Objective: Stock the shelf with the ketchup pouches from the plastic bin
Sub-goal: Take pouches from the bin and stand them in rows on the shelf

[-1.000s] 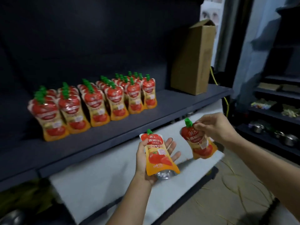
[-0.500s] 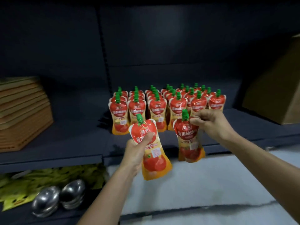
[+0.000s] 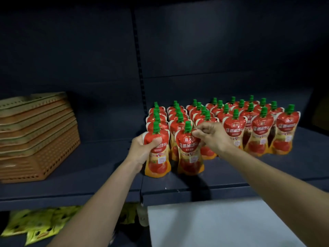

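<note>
Two red-and-orange ketchup pouches with green caps stand upright at the front of the dark shelf (image 3: pixel 89 179). My left hand (image 3: pixel 142 150) grips the left pouch (image 3: pixel 157 161) round its upper body. My right hand (image 3: pixel 211 136) pinches the top edge of the right pouch (image 3: pixel 189 157) beside its cap. Both pouches sit just in front of several rows of identical pouches (image 3: pixel 258 129) that fill the shelf behind and to the right. The plastic bin is out of view.
A stack of orange perforated baskets (image 3: pixel 35 139) sits on the shelf at the left. Yellow packets (image 3: pixel 35 225) lie on the lower shelf. A white surface (image 3: pixel 222 225) lies below the shelf edge at the right.
Both hands have moved forward and set their pouches down upright on the shelf in front of the rows. The camera has come closer to the shelf.
</note>
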